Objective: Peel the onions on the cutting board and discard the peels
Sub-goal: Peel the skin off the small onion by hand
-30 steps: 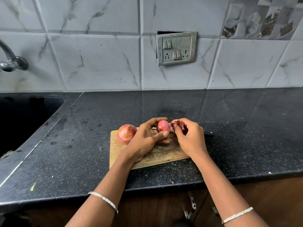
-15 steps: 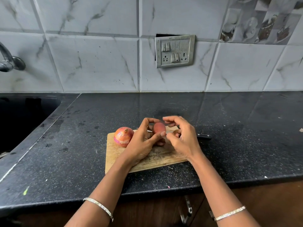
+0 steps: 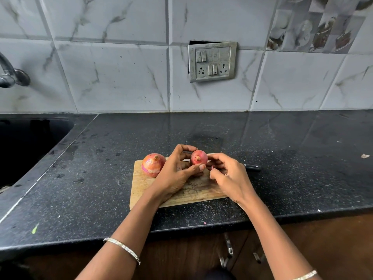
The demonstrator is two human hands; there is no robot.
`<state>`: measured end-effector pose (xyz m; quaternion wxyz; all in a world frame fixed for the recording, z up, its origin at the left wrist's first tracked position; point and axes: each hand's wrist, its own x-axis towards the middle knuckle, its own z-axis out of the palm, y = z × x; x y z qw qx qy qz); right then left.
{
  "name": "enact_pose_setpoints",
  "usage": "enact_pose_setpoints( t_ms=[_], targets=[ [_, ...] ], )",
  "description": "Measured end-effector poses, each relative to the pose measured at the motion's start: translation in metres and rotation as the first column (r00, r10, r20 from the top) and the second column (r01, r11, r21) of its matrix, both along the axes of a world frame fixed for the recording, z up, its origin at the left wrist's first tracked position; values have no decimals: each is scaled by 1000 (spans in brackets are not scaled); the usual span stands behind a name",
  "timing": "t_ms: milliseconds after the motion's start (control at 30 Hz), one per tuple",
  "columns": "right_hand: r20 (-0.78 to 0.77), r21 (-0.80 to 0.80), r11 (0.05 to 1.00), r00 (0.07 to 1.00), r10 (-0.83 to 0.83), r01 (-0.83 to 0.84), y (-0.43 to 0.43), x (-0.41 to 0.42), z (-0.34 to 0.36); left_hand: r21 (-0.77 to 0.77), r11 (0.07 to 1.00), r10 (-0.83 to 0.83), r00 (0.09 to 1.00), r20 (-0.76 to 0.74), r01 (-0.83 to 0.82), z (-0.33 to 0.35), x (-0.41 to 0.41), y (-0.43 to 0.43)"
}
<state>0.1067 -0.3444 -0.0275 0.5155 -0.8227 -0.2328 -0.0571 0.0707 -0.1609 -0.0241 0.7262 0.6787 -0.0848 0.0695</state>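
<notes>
Papery red skin looks brittle; the left hand (image 3: 177, 174) pinches the small onion (image 3: 198, 157), the right hand (image 3: 228, 176) nips a peel scrap.

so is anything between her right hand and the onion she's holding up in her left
Nothing visible. The right hand sits just beside the small onion held in the left hand, with only a small gap between them. The second onion is on the far side, on the cutting board.

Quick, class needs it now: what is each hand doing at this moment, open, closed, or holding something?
Left hand: closed on the smaller onion, held above the cutting board.
Right hand: fingers curled, pinching a small reddish bit of peel.
</notes>
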Motion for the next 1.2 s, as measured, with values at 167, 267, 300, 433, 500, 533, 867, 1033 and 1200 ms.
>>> enact_pose_setpoints(
  t_ms=[167,267,300,433,500,533,867,1033,1200],
  targets=[
    [116,109,992,991,-69,56,6,3,6,-11,1000,7,1000,24,-7,-1,1,3],
    [233,158,987,970,-73,36,17,11,15,11,1000,1,999,50,-1,-1,2,3],
    [238,166,986,970,-56,16,21,14,17,13,1000,-5,998,59,4,-1,2,3],
    [266,169,985,964,-24,-22,32,16,10,-42,999,-26,998,58,28,-3,3,3],
    [238,204,979,970,-50,0,32,17,5,-61,997,-42,998,48,45,-4,4,4],
    [224,219,976,972,-66,16,32,17,4,-58,997,-48,998,45,51,-4,4,4],
    [334,189,981,936,-111,49,29,14,-1,-33,998,52,998,23,-51,-8,7,5],
    [396,169,982,906,-149,88,29,15,-3,14,998,56,998,42,-56,-9,8,6],
    [341,200,978,931,-128,61,29,15,-4,3,999,50,997,56,-50,-10,9,7]
  ],
)
